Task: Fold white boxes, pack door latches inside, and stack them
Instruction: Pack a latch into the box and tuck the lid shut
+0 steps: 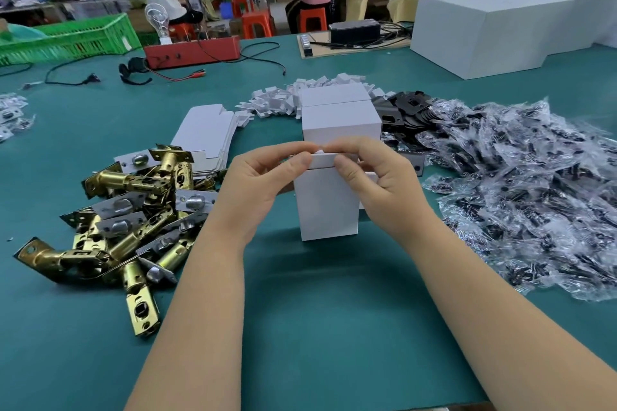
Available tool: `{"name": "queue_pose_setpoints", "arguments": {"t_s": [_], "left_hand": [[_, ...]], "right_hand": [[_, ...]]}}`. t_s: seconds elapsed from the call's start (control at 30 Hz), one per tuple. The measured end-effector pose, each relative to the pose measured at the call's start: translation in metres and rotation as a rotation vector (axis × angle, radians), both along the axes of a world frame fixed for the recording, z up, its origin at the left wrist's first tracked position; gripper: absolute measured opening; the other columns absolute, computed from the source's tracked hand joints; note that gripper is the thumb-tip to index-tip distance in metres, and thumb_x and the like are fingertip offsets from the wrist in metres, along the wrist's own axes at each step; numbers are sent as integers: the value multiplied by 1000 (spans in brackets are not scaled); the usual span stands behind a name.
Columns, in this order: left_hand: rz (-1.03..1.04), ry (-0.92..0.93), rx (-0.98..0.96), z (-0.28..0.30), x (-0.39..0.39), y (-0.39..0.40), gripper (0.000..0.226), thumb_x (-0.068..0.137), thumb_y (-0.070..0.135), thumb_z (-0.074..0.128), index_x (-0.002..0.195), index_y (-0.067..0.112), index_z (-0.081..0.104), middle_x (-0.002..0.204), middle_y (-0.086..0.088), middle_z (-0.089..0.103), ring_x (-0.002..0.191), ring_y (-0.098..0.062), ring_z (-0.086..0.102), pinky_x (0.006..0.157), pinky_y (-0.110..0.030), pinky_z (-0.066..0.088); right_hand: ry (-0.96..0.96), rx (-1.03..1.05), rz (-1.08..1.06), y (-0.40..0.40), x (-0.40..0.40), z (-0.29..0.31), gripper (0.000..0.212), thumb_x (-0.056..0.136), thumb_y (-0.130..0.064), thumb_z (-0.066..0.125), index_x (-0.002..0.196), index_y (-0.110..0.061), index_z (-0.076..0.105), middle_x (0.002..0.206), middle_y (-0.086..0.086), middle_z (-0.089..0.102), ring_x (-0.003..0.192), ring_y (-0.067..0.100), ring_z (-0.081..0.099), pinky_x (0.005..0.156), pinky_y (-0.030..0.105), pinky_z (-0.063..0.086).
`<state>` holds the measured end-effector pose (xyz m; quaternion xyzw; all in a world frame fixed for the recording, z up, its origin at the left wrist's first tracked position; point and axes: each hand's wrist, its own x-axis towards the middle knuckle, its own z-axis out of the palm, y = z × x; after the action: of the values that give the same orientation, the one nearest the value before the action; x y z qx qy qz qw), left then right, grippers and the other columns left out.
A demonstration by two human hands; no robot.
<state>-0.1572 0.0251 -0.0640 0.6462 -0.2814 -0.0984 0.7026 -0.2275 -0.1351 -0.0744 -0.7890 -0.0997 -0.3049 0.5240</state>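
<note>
teal felt table [334, 327], hands [320, 173] pinching smooth cardboard box [327, 207]

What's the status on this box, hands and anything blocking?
Left hand and right hand pinch top flap of upright white box. Flap nearly closed. Nothing blocking.

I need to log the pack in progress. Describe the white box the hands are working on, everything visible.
The white box is a small plain carton, seemingly matte cardboard, unprinted. It stands upright on the green table, in front of two closed white boxes. Its top flap is folded over, nearly closed. The left hand and right hand pinch that top edge from either side, thumbs on the front lip. Its contents are hidden.
</note>
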Motion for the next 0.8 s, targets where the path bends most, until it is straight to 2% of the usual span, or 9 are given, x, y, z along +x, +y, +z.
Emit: {"name": "queue_pose_setpoints", "arguments": {"t_s": [0.1, 0.2, 0.3, 0.37, 0.47, 0.67, 0.8], "left_hand": [[-54, 64, -41, -1, 1, 1, 16, 78, 30, 70, 91, 26, 79, 99, 0, 75, 94, -14, 67, 80, -29, 55], [-89, 62, -45, -1, 2, 3, 15, 76, 28, 72, 89, 27, 79, 100, 2, 75, 96, -14, 66, 85, -31, 56], [-47, -32, -48, 1, 1, 3, 17, 75, 15, 78, 84, 29, 79, 98, 4, 75, 96, -8, 68, 81, -21, 54], [-1, -90, -60, 3, -2, 2, 16, 72, 15, 75, 82, 26, 79, 94, 6, 76, 92, -5, 69, 77, -15, 51], [6, -104, -49, 4, -3, 3, 16, 70, 15, 71, 79, 25, 79, 93, 7, 76, 90, -4, 69, 75, -14, 51], [-59, -11, 37, 6, -1, 10, 18, 71, 22, 69, 86, 26, 79, 98, 5, 75, 92, -7, 68, 82, -21, 55], [20, -25, 22, 3, -5, 6, 20, 74, 27, 69, 92, 26, 79, 98, 0, 75, 93, -13, 67, 89, -32, 56]], "right_hand": [[-25, -12, 8, 1, -1, -2, 24, 94, -22, 52, 104, -43, 57, 102, -18, 63, 95, 2, 58, 80, 16, 45], [-35, -33, 23, 1, -1, -4, 23, 96, -19, 49, 107, -37, 58, 107, -6, 64, 102, 3, 56, 87, 15, 41], [-10, -100, 35, -5, -1, -4, 21, 94, -17, 53, 110, -29, 59, 113, -5, 63, 107, -2, 52, 89, 12, 40], [11, -133, 40, -9, -1, -4, 24, 91, -14, 61, 111, -29, 60, 116, -10, 59, 111, -5, 50, 88, 10, 39], [5, -123, 30, -8, -2, -7, 27, 89, -9, 63, 109, -28, 61, 117, -13, 55, 112, -9, 47, 91, 7, 36], [39, -49, 30, -4, -3, -9, 26, 92, -9, 58, 105, -31, 61, 117, -12, 52, 111, -12, 45, 90, 5, 34], [42, -116, -11, -3, -3, -9, 37, 96, -4, 52, 114, -36, 56, 123, -2, 52, 112, -13, 43, 95, 8, 34]]}}
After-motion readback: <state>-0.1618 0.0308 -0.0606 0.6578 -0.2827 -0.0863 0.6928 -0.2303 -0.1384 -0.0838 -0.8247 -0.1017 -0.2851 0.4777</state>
